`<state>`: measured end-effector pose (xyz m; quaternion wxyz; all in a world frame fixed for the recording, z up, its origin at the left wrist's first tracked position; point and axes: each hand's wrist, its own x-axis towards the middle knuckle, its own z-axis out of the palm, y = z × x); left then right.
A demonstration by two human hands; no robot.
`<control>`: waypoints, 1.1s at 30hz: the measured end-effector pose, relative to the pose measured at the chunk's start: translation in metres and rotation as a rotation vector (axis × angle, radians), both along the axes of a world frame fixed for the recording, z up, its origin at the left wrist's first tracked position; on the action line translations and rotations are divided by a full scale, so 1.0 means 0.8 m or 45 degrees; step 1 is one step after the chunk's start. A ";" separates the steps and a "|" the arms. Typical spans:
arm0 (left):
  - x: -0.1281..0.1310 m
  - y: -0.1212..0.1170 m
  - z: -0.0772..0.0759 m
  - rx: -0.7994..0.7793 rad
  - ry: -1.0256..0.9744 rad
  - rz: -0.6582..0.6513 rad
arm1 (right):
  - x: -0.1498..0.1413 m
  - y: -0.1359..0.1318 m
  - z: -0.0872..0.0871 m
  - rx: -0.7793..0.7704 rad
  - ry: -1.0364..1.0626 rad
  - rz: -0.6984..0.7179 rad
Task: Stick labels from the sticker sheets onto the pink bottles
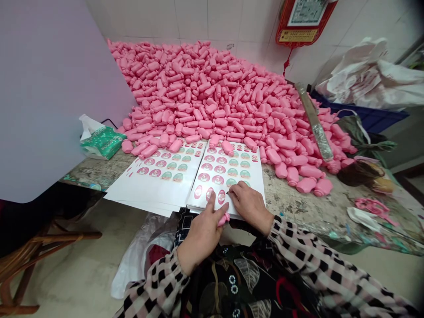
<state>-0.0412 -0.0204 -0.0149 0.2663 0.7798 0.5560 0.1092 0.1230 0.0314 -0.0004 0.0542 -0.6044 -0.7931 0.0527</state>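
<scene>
Pink plastic bottle (224,219) | partly hidden, gripped in left hand (201,236) | right hand (250,205) open on sticker sheet (228,176)

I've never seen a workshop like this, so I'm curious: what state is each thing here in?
Left hand: gripping a small pink bottle.
Right hand: resting on the sticker sheets.
Sticker sheets: stacked, stickers in rows.
Heap of pink bottles: loose, piled against the wall.
Tissue packet: open, tissue poking out.
White plastic sack: crumpled.
</scene>
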 end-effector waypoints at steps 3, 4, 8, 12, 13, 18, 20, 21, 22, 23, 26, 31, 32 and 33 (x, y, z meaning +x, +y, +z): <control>-0.001 0.001 -0.004 -0.002 0.001 -0.025 | 0.000 0.002 0.002 0.005 -0.009 0.024; -0.001 0.001 -0.005 -0.003 -0.005 -0.032 | 0.000 0.002 0.003 0.008 -0.005 0.030; -0.002 0.001 -0.009 0.018 -0.023 -0.051 | 0.000 0.003 0.007 -0.034 0.033 0.042; 0.000 -0.001 -0.013 0.046 0.010 -0.046 | 0.005 0.001 0.006 -0.073 0.116 0.041; 0.001 -0.002 -0.014 0.054 0.021 -0.038 | 0.005 0.000 0.004 -0.071 0.148 0.039; 0.006 -0.003 -0.017 0.082 0.120 -0.017 | 0.002 -0.010 -0.014 -0.067 0.341 -0.048; 0.007 -0.002 -0.017 0.088 0.159 -0.024 | -0.002 -0.014 -0.018 -0.056 0.399 -0.120; 0.008 -0.002 -0.017 0.091 0.171 -0.028 | -0.004 -0.015 -0.020 -0.052 0.420 -0.153; 0.008 -0.002 -0.016 0.094 0.177 -0.031 | -0.006 -0.016 -0.020 -0.052 0.436 -0.179; 0.008 -0.002 -0.016 0.096 0.178 -0.032 | -0.008 -0.016 -0.019 -0.058 0.448 -0.196; 0.008 -0.003 -0.015 0.092 0.174 -0.017 | -0.010 -0.012 -0.014 -0.092 0.466 -0.205; 0.008 -0.004 -0.017 0.085 0.118 0.014 | -0.012 0.003 -0.005 -0.172 0.398 -0.282; 0.008 -0.004 -0.017 0.078 0.109 0.019 | -0.013 0.005 -0.003 -0.186 0.383 -0.295; 0.008 -0.004 -0.017 0.067 0.109 0.021 | -0.014 0.007 -0.001 -0.189 0.368 -0.299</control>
